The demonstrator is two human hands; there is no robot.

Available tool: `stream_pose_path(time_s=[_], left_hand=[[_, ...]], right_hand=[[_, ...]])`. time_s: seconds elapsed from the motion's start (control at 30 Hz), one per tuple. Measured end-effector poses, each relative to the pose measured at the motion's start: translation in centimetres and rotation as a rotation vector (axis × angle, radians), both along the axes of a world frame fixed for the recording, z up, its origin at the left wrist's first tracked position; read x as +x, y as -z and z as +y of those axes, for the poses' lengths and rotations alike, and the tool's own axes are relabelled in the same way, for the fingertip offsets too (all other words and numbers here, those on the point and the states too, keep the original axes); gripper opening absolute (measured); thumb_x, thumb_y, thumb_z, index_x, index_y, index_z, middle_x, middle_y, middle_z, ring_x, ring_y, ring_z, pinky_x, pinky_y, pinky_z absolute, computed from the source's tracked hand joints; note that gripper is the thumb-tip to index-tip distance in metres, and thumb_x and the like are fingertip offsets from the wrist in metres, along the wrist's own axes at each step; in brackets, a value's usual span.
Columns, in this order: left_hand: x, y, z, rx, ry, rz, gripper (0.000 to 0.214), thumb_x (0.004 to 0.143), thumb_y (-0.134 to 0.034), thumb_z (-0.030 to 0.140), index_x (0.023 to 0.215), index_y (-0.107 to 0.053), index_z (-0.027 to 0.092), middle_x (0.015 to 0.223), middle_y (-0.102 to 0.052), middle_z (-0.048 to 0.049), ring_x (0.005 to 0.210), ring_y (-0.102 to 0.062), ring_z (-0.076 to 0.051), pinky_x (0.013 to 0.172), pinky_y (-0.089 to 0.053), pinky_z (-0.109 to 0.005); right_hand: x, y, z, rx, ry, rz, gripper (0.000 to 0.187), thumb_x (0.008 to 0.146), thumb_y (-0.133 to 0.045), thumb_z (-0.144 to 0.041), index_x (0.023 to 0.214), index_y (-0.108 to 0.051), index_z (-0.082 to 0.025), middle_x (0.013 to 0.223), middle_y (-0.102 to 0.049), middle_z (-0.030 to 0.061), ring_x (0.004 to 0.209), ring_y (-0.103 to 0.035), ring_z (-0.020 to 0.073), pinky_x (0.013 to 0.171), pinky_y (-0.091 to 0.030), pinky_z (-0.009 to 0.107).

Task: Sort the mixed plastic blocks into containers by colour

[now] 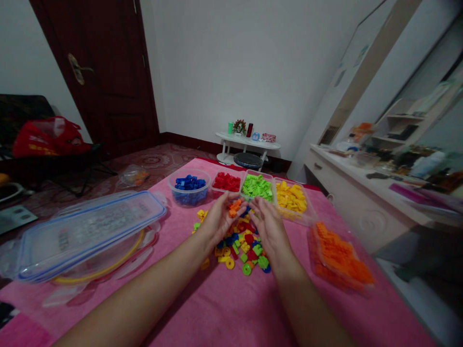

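Observation:
My left hand (218,219) is cupped with its palm facing inward, and several orange toy building bricks (235,207) rest against its fingers. Across from it, my right hand (269,221) has its fingers stretched out, with the tips close to the orange bricks and some blue pieces. I see nothing held in it. Beneath both hands spreads a mixed pile of toy bricks (245,246) in yellow, green, red and blue, some of them round. The hands partly cover this pile.
Behind the pile stand tubs of blue bricks (190,184), red bricks (226,181), green bricks (257,187) and yellow bricks (291,197). A box of orange bricks (340,255) is at right. Stacked clear lids (90,231) lie at left on the pink cloth (224,308).

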State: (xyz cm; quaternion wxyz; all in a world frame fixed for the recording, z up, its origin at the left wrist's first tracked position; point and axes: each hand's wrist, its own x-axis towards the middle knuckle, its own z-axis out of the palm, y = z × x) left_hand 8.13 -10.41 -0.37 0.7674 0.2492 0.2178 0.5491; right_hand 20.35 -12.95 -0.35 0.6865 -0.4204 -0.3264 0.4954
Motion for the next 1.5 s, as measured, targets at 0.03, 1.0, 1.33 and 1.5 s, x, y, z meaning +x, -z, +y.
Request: stream_pose_path(time_s=[0.03, 1.0, 1.33, 1.5], left_hand=[[0.1, -0.1, -0.2, 0.074, -0.057, 0.017, 0.029, 0.091, -0.046, 0.032, 0.094, -0.064, 0.010, 0.099, -0.068, -0.0121, 0.091, -0.066, -0.017, 0.085, -0.053, -0.029], [-0.3, 0.5, -1.2, 0.650, -0.314, 0.767, 0.044, 0.093, -0.038, 0.046, 0.102, -0.068, 0.014, 0.106, -0.069, -0.0088, 0.102, -0.061, -0.021, 0.093, -0.046, -0.034], [-0.5, 2.6, 0.4, 0.829, -0.096, 1.190, 0.026, 0.085, -0.051, 0.031, 0.099, -0.068, 0.018, 0.101, -0.069, -0.0061, 0.094, -0.062, -0.021, 0.085, -0.048, -0.032], [-0.5, 3.7, 0.0, 1.240, -0.004, 1.509, 0.028, 0.084, -0.051, 0.016, 0.105, -0.069, 0.022, 0.109, -0.065, -0.0069, 0.104, -0.056, -0.021, 0.093, -0.042, -0.034]], right_hand=[[-0.7, 0.1, -0.1, -0.049, -0.075, 0.148, 0.027, 0.076, -0.064, -0.045, 0.090, -0.062, -0.021, 0.097, -0.067, 0.0035, 0.095, -0.062, 0.0175, 0.084, -0.049, 0.033], [16.2, -7.6, -3.8, 0.085, 0.699, -0.504, 0.015, 0.071, -0.061, -0.028, 0.068, -0.066, -0.014, 0.064, -0.065, 0.0011, 0.053, -0.061, 0.0113, 0.052, -0.049, 0.023], [11.3, -6.7, -2.3, 0.136, 0.301, -0.921, 0.018, 0.075, -0.059, -0.032, 0.077, -0.067, -0.016, 0.072, -0.068, 0.0035, 0.061, -0.062, 0.0145, 0.061, -0.050, 0.027], [9.0, -2.8, -0.4, -0.083, -0.073, -1.488, 0.019, 0.073, -0.057, -0.015, 0.082, -0.073, -0.019, 0.082, -0.072, 0.0043, 0.074, -0.064, 0.0168, 0.068, -0.046, 0.026]])
